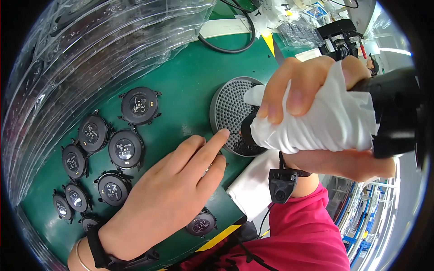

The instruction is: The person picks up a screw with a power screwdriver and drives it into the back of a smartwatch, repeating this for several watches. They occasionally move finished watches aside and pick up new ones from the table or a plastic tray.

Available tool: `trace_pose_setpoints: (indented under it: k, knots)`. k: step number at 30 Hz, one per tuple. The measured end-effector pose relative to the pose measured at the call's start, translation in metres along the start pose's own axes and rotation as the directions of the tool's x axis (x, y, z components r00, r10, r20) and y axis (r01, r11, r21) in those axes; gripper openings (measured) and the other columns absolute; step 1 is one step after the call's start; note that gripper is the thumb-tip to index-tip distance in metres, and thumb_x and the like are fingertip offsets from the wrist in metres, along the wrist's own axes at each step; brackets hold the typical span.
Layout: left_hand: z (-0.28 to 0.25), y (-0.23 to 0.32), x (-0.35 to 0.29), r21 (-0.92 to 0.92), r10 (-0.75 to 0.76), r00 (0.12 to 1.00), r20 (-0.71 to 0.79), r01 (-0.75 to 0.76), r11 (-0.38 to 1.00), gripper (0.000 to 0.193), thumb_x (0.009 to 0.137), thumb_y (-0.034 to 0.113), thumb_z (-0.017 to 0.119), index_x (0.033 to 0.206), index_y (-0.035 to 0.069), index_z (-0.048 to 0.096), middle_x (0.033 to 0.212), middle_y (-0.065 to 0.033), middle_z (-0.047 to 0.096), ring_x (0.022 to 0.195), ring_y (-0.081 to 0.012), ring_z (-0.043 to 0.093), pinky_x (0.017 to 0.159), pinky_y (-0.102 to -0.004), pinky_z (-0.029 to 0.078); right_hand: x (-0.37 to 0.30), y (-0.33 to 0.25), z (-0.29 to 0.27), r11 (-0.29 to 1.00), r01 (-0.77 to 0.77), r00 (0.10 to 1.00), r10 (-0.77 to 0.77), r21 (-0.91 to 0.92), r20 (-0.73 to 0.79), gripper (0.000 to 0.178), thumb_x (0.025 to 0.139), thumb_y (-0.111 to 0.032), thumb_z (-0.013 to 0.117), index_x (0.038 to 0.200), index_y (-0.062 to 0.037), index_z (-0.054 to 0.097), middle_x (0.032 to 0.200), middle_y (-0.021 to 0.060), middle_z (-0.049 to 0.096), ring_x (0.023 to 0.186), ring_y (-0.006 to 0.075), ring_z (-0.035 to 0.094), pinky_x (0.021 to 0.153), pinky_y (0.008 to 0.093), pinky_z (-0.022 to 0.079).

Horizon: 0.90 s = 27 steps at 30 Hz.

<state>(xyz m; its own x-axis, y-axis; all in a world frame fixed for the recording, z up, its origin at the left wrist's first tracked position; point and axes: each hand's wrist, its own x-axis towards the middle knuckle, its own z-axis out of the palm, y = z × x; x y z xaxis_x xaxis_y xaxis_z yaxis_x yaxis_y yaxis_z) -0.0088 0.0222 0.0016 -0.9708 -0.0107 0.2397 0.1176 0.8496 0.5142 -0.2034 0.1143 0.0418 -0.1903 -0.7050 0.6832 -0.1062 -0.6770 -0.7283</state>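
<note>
Power-tool-like black tool (393, 106), barrel wrapped in white material (321, 126), lies aslant in the right hand (312, 83), nose over the right part of a round grey dish (226, 106). Dish sits flat on the green mat (190, 86), a little right of centre. Its face is full of small holes; loose tiny black parts (246, 147) bunch near the lower edge and under the nose.

Right hand is wrapped firmly around the barrel, fingers over the top, thumb side below. Left hand (174, 180) is palm down, fingers half extended, not clenched, index tip at the dish's near-left rim. The working tip and the space under the left fingers are hidden, so can't tell if the tip carries a part or if the left hand grips anything.

Step in hand, my read: picking a small part from the dish with the tool. Next move calls for the nose lined up straight over a single hole, light pressure, and left fingers clear of the tip; a steady dish would help, since a sideways knock could scatter the loose bits.

Further out: round black watch cases (126, 148) lie backs up in a loose group left of the left hand; one more case (201, 223) is just below that hand. Folded white cloth or paper (253, 187) lies beside the dish's near side. Stacked clear plastic trays (113, 54) fill the upper left. Black cable (226, 50) loops beyond the dish.
</note>
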Motion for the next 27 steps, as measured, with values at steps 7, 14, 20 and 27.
trace_pose_setpoints:
  k: [7,14,20,27]
  knots:
    - [-0.001,0.002,-0.004,-0.038,-0.078,0.997,-0.009,0.077,0.996,0.049,0.07,0.006,0.078,0.116,-0.004,0.063,0.141,-0.0115,0.054,0.105,-0.0301,0.057,0.09,-0.0378,0.052,0.003,0.013,-0.025,0.993,0.104,0.98,-0.112,0.059,0.166,0.094,0.08,-0.082,0.061,0.125,-0.0009,0.046,0.095,0.0169,0.059,0.064,0.0259,0.057,0.052,0.0329,0.052]
    - [-0.003,-0.004,-0.007,0.025,-0.015,0.999,-0.05,0.016,1.0,0.054,0.069,0.014,0.078,0.117,-0.008,0.065,0.131,-0.0109,0.057,0.099,-0.0247,0.055,0.085,-0.0324,0.053,0.001,-0.012,-0.01,0.998,0.058,0.994,-0.058,0.004,0.097,0.083,0.085,-0.075,0.062,0.118,-0.0006,0.046,0.098,0.0148,0.058,0.07,0.0255,0.057,0.053,0.0319,0.052]
    - [0.002,-0.007,-0.009,0.08,0.026,0.997,-0.075,-0.02,0.997,0.052,0.07,0.016,0.076,0.115,-0.008,0.066,0.126,-0.0108,0.058,0.1,-0.0232,0.055,0.085,-0.0293,0.054,-0.004,-0.002,0.006,0.992,0.061,0.997,-0.066,0.115,0.039,0.078,0.087,-0.073,0.063,0.113,-0.0027,0.043,0.099,0.0109,0.055,0.071,0.0244,0.055,0.056,0.0326,0.053]
    - [0.004,-0.004,-0.011,-0.006,-0.026,0.996,-0.09,0.025,1.0,0.059,0.066,0.011,0.081,0.119,-0.008,0.063,0.131,-0.0135,0.059,0.103,-0.0307,0.057,0.088,-0.0394,0.052,-0.006,-0.003,0.009,0.998,0.062,0.995,-0.064,0.033,0.076,0.081,0.087,-0.073,0.062,0.118,-0.0008,0.042,0.1,0.011,0.055,0.072,0.024,0.055,0.057,0.0327,0.052]
